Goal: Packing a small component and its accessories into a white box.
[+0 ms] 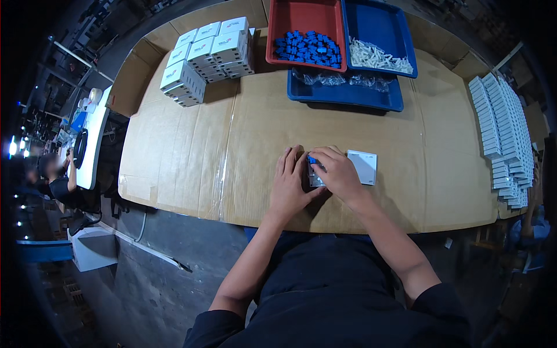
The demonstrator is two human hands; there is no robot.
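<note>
My left hand (290, 184) holds the left side of a small white open housing (315, 180) on the cardboard, its thumb along the near edge. Between the fingertips of my right hand (340, 175) is a small blue plastic piece (312, 160), at the far end of the housing. Both hands hide much of the housing's inside, so I cannot tell how the blue piece sits in it. Just right of my right hand, a flat white square cover (364, 167) lies on the cardboard.
At the back, a red tray (301, 16) holds blue plastic pieces and a blue tray (377, 23) white plugs. Under them sits another blue tray (342, 97) with clear bags. White boxes (180, 81) are stacked back left, white panels (502, 133) right. A person (64, 185) sits far left.
</note>
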